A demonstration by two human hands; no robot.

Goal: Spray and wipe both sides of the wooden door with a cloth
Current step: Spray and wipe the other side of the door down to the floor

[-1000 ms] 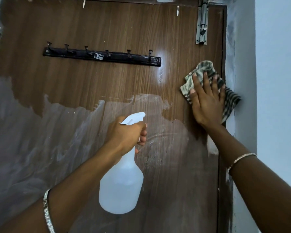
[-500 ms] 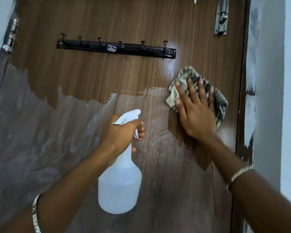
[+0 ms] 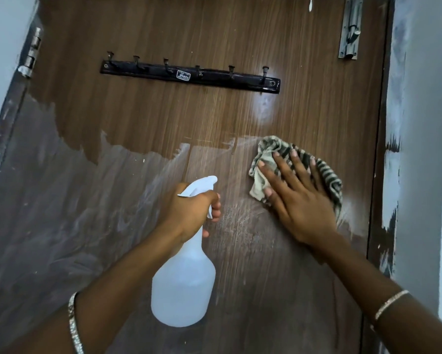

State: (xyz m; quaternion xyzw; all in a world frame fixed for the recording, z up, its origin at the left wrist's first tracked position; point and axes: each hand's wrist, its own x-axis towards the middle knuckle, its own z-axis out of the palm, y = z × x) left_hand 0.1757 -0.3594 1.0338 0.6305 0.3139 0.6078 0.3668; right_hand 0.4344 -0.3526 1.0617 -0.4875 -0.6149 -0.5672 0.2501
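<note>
Wiping step in hand, this face of the wooden door (image 3: 189, 118) only part cleaned. Right hand (image 3: 301, 200) lies flat, fingers spread, pressing the striped cloth (image 3: 268, 149) against the door at about 3 o'clock from centre; a press, not a clenched grasp. Left hand (image 3: 189, 210) is wrapped round the neck of the spray bottle (image 3: 183, 290), finger on the trigger, nozzle toward the door. Pale film covers the lower panel from 6 to 9 o'clock. Hook rail (image 3: 189, 75) at 12. Next move likely calls for firm strokes down and leftward through the film.
</note>
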